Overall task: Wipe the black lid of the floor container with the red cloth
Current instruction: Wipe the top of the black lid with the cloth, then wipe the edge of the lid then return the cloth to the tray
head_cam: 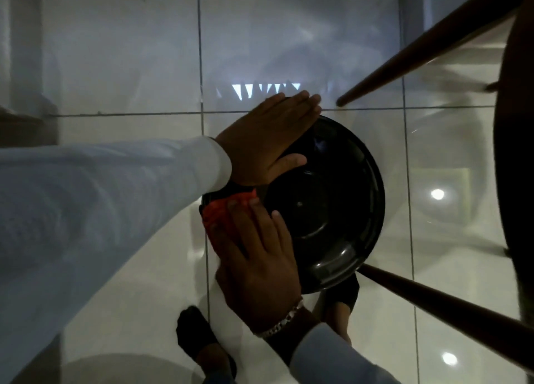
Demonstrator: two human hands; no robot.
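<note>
The fingers (289, 115) of the left hand (265, 141) lie straight and pressed together, flat along the far-left edge of the round glossy black lid (326, 204), with the thumb spread out over the lid's top; they grip nothing, only brace it. The fingers (254, 227) of the right hand (257, 262) are stretched out flat too, palm down, pressing the crumpled red cloth (222, 213) onto the near-left rim of the lid. The cloth shows beyond and to the left of these fingertips, partly tucked under the left wrist. A silver chain bracelet (281, 321) circles the right wrist, and both arms wear pale long sleeves (109, 204). To the right of both sets of fingers, two dark wooden chair legs (427, 54) angle across the shiny white floor tiles (115, 65). Below the right hand, two feet in dark socks (196, 340) stand on the tiles.
</note>
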